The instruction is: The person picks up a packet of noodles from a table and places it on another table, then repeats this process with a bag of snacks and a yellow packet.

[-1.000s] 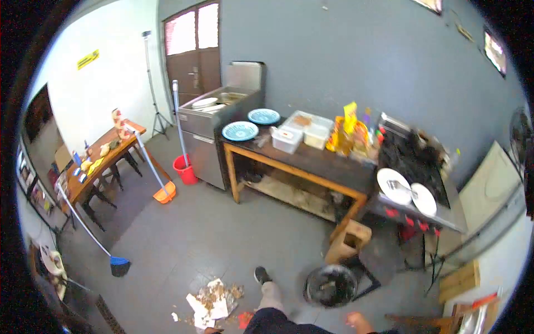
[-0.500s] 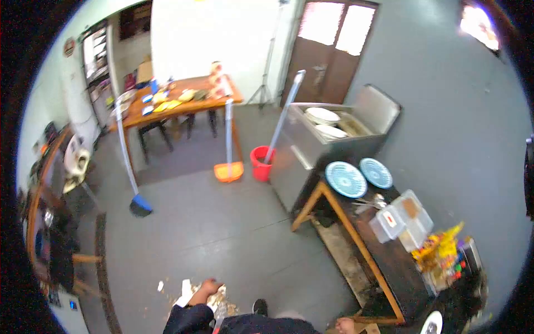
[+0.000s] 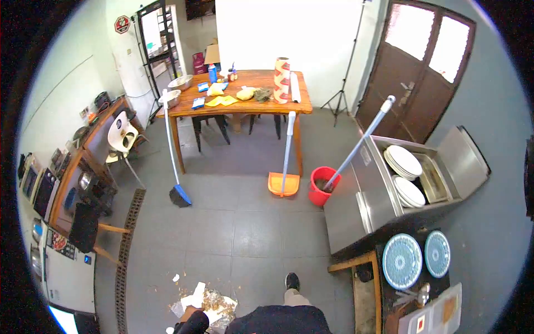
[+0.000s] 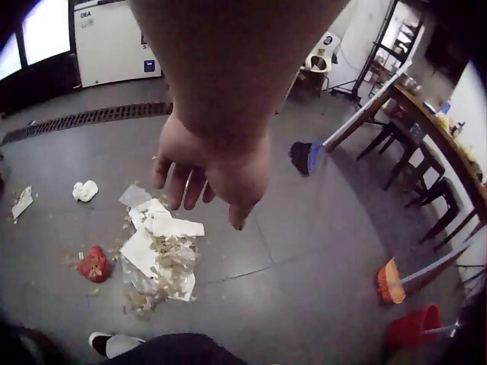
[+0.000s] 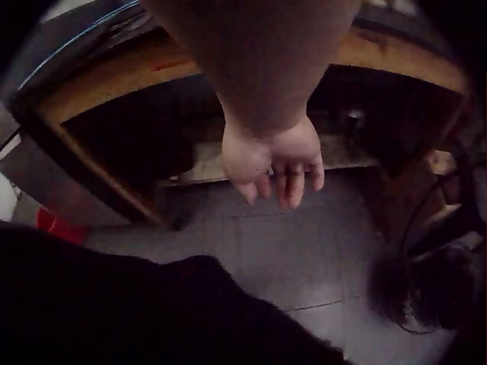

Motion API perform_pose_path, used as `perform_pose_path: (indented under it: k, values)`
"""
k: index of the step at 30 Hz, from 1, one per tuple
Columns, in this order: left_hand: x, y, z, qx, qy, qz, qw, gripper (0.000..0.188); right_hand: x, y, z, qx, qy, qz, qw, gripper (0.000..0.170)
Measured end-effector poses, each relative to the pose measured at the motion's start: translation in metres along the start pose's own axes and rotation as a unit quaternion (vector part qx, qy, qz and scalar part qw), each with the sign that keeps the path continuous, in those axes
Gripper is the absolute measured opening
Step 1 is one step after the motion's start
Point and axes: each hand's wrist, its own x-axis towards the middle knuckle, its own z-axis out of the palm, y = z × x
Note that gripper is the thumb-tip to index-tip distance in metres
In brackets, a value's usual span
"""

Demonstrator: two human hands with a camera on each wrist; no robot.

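Down on the floor [image 4: 259,304], the litter [image 4: 141,255] (a sprawl with no clear long axis) lies below the left hand [image 4: 213,167], nearer it than the right hand [image 5: 274,156] before the desk [image 5: 114,90], both hands empty, fingers hanging loose.

A: Legible text, left wrist view?
B: "GEA", upper left on the white appliance [image 4: 114,49]. Its blue display [image 4: 150,66]: digits not resolved.
A: Head view?
B: Red wall sign [image 3: 122,24], poster [image 3: 60,244] on the appliance, label [image 3: 421,324] on the plastic box [image 3: 436,314]: all too small to read.
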Motion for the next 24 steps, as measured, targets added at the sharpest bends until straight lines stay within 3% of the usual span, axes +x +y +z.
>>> perform_pose_path:
  k: [2,4,6,7,8,9,10,11,12,13,15,18,19,21,22,24]
  values:
    - [0.007,0.006,-0.001,-0.069,0.079,-0.011,0.994,0.053,0.054,-0.037,-0.046,-0.113,0.000,-0.075,0.991,0.016]
    - [0.014,0.011,-0.012,-0.152,0.187,-0.013,0.970,0.052,0.119,-0.084,-0.085,-0.254,0.019,-0.187,0.949,0.018]
    - [0.013,0.023,-0.025,-0.242,0.274,-0.014,0.931,0.051,0.184,-0.145,-0.121,-0.381,0.067,-0.327,0.862,0.020]
    - [-0.003,0.042,-0.032,-0.291,0.257,-0.041,0.921,0.053,0.218,-0.178,-0.134,-0.408,0.111,-0.400,0.813,0.021]
    - [0.011,0.029,-0.028,-0.224,0.281,-0.018,0.933,0.053,0.214,-0.238,-0.152,-0.472,0.162,-0.488,0.716,0.019]
    - [0.043,-0.004,-0.015,-0.157,0.301,0.004,0.941,0.053,0.169,-0.314,-0.161,-0.316,0.128,-0.374,0.862,0.019]
    - [0.038,0.002,-0.014,-0.193,0.282,-0.022,0.940,0.055,0.140,-0.367,-0.165,-0.142,0.089,-0.234,0.958,0.019]
    - [0.036,0.006,-0.012,-0.228,0.263,-0.050,0.936,0.056,0.177,-0.385,-0.166,-0.111,0.086,-0.280,0.950,0.020]
    - [0.011,0.032,-0.021,-0.261,0.216,-0.129,0.932,0.043,0.197,-0.414,-0.164,-0.077,0.083,-0.326,0.939,0.021]
    - [0.015,0.040,-0.029,-0.276,0.211,-0.145,0.926,0.044,0.213,-0.437,-0.159,-0.077,0.070,-0.310,0.945,0.020]
    - [0.034,0.044,-0.037,-0.289,0.220,-0.136,0.922,0.045,0.206,-0.509,-0.140,-0.077,0.050,-0.278,0.956,0.017]
    - [0.072,0.050,-0.068,-0.305,0.220,-0.134,0.917,0.046,0.236,-0.576,-0.114,-0.288,0.065,-0.387,0.874,0.014]
    - [0.084,0.052,-0.083,-0.309,0.217,-0.130,0.917,0.046,0.216,-0.604,-0.108,-0.334,0.043,-0.375,0.864,0.014]
    - [0.106,0.056,-0.118,-0.316,0.214,-0.123,0.916,0.047,0.230,-0.641,-0.106,-0.364,0.010,-0.365,0.857,0.016]
    - [0.114,0.058,-0.137,-0.317,0.213,-0.115,0.917,0.048,0.270,-0.640,-0.103,-0.348,-0.006,-0.369,0.862,0.017]
    - [0.137,0.058,-0.178,-0.310,0.222,-0.074,0.922,0.048,0.260,-0.663,-0.097,-0.386,0.003,-0.374,0.843,0.019]
